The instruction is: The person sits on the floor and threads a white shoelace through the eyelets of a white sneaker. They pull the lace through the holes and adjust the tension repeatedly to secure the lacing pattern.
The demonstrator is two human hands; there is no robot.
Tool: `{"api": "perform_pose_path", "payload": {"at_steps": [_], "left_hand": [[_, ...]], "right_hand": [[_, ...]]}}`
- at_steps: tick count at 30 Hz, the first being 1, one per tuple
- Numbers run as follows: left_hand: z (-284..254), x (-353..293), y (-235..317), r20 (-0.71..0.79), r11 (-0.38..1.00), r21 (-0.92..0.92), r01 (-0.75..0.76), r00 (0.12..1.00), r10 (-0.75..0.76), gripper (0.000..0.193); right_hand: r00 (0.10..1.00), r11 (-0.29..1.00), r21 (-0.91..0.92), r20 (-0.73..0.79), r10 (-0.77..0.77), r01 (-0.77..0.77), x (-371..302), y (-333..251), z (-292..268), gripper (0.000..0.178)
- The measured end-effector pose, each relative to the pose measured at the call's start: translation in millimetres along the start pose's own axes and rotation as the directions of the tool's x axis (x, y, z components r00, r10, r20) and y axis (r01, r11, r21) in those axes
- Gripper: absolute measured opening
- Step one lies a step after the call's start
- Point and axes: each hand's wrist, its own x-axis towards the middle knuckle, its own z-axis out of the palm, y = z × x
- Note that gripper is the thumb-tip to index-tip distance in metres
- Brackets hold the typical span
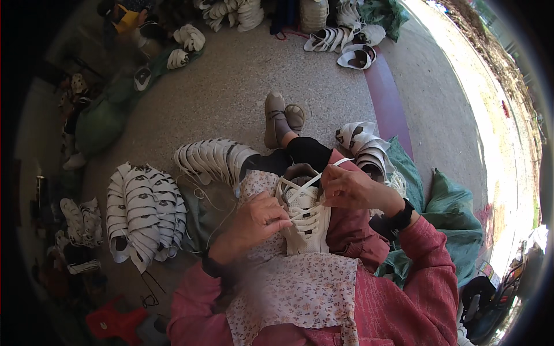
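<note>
A white shoe upper (pixel 307 238) rests on my lap, over a flower-patterned apron (pixel 291 288), its collar pointing away from me. White shoelace (pixel 303 190) runs crosswise through its eyelets, and the top crossing lies slack over the tongue. At the upper's left edge, my left hand (pixel 259 218) is closed, with lace pinched between thumb and fingers. On the right side my right hand (pixel 349 187) also pinches the lace, and a loose end sticks up past its fingers. The fingertips of both hands are partly hidden.
Stacked white shoe uppers (pixel 147 210) lie on the floor at left, with another nested row (pixel 213 158) near my knee. More uppers (pixel 363 147) sit at right beside green sacks (pixel 450 213). A red stool (pixel 117 321) stands at lower left. Further piles line the far side.
</note>
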Motion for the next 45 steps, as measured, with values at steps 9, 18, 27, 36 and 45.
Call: {"api": "perform_pose_path", "payload": {"at_steps": [9,18,27,36,45], "left_hand": [[-13.8,15.4,9.7,0.054,1.0,-0.02,0.008,0.999,-0.007,0.024],[12.4,56.7,-8.1,-0.094,0.984,-0.034,0.173,0.98,-0.175,0.026],[8.6,44.6,-9.6,0.071,0.977,-0.096,0.189,0.981,-0.183,0.033],[-50.0,4.5,-8.6,-0.235,0.743,-0.665,0.077,0.923,-0.306,0.021],[-106.2,-54.2,-31.9,-0.506,0.711,-0.7,-0.062,0.745,-0.433,0.03]], "right_hand": [[0.941,0.748,0.598,0.035,0.336,-0.289,-11.3,13.9,9.4,0.036],[0.816,0.72,0.533,-0.091,0.571,-0.444,2.6,18.6,24.5,0.057],[0.853,0.825,0.449,-0.218,0.474,-0.344,15.8,10.2,32.5,0.052],[0.775,0.782,0.537,-0.329,0.54,-0.317,5.0,27.3,15.8,0.065],[0.898,0.891,-0.141,-0.163,0.408,-0.431,28.4,34.4,44.3,0.035]]}}
